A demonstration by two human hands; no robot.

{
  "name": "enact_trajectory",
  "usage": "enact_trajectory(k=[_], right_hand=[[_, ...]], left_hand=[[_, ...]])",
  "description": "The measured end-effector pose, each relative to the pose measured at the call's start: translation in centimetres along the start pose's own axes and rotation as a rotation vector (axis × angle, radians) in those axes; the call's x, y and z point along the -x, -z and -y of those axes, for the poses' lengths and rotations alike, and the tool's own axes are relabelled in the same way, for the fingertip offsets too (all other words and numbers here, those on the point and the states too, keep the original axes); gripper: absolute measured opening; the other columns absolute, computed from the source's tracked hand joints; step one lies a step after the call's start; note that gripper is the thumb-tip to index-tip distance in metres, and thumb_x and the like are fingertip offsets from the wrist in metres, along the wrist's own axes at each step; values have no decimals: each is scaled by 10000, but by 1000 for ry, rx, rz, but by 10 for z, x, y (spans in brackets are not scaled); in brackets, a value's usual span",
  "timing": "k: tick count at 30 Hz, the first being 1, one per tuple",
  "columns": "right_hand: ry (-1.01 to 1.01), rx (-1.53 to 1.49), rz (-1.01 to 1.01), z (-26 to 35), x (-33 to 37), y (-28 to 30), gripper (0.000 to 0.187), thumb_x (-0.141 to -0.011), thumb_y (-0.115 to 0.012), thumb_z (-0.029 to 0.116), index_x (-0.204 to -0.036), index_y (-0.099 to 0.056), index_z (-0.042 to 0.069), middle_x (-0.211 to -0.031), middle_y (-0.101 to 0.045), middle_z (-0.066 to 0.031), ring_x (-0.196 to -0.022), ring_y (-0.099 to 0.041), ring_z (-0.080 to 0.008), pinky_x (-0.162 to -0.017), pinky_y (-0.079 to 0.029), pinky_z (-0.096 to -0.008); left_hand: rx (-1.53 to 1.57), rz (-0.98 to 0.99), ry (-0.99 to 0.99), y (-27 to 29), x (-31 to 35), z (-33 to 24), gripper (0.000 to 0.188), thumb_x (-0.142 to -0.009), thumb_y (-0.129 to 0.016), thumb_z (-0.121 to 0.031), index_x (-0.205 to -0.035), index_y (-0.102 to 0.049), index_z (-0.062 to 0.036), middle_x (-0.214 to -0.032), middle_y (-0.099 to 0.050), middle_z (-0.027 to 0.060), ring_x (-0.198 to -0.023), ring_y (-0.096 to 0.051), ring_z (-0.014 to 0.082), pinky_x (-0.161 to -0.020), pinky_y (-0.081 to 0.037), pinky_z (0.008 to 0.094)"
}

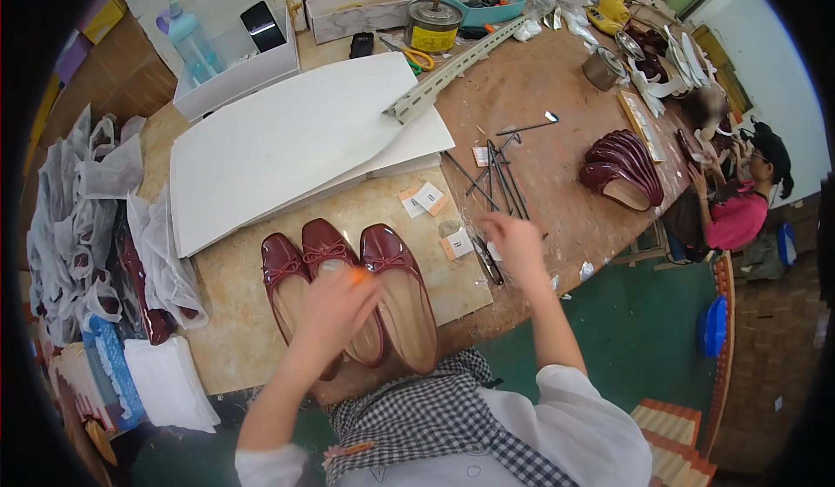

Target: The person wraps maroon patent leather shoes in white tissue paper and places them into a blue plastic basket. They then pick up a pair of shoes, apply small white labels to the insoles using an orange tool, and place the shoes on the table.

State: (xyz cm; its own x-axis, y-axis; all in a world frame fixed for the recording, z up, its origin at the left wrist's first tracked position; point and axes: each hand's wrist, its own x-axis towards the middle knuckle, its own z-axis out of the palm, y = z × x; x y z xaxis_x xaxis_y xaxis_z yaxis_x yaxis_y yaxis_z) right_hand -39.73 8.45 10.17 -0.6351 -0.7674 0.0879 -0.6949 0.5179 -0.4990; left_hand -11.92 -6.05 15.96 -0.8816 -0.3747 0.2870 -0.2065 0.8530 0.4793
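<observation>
Three dark red patent flat shoes with bows lie side by side on the worktable: a left shoe (280, 256), a middle shoe (323, 240) and a right shoe (407, 306). My left hand (337, 303) is over the middle shoe, fingers drawn together around something small and orange (357, 276), too blurred to name. On the right, my right hand (517, 245) hovers by a slim black-handled tool (487, 261), its fingers bent and smeared by motion. Small white-and-orange cards (457, 243) lie between my hands and a pile of thin dark rods (503, 178).
White sheets (287, 143) are stacked behind the shoes, a metal angle bar (452, 68) across their corner. Bagged shoes (87, 217) crowd the left edge. Stacked dark red shoe uppers (617, 167) stand right. A co-worker in pink (735, 217) works at the far right.
</observation>
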Motion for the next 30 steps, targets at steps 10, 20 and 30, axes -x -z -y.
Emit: enact_trajectory(k=[10, 20, 30], right_hand=[[32, -47, -1, -6, -1, 21, 104, -791, -637, 147, -873, -668, 90, -802, -623, -84, -751, -612, -287, -646, -479, -375], [116, 60, -39, -18, -30, -19, 127, -739, -691, 153, -794, -610, 73, -788, -587, -67, -815, -576, -255, -655, -479, -371], [-256, -928, 73, -16, 8, 16, 109, -884, -585, 58, -935, -622, -31, -778, -663, -56, -768, -646, -109, -653, -493, -229]], left_hand=[[-136, 244, -11, -93, -138, 59, 338, -749, -678, -142, -1080, -608, -137, -1146, -551, 88, -1002, -537, 259, -786, -469, 380], [255, 194, 398, -84, -125, 48, 191, -762, -687, -237, -785, -673, -48, -738, -630, 134, -706, -612, 309, -618, -463, 401], [289, -97, 362, -73, -101, 29, 185, -832, -627, -182, -949, -705, -62, -678, -608, 129, -592, -545, 263, -587, -437, 343]])
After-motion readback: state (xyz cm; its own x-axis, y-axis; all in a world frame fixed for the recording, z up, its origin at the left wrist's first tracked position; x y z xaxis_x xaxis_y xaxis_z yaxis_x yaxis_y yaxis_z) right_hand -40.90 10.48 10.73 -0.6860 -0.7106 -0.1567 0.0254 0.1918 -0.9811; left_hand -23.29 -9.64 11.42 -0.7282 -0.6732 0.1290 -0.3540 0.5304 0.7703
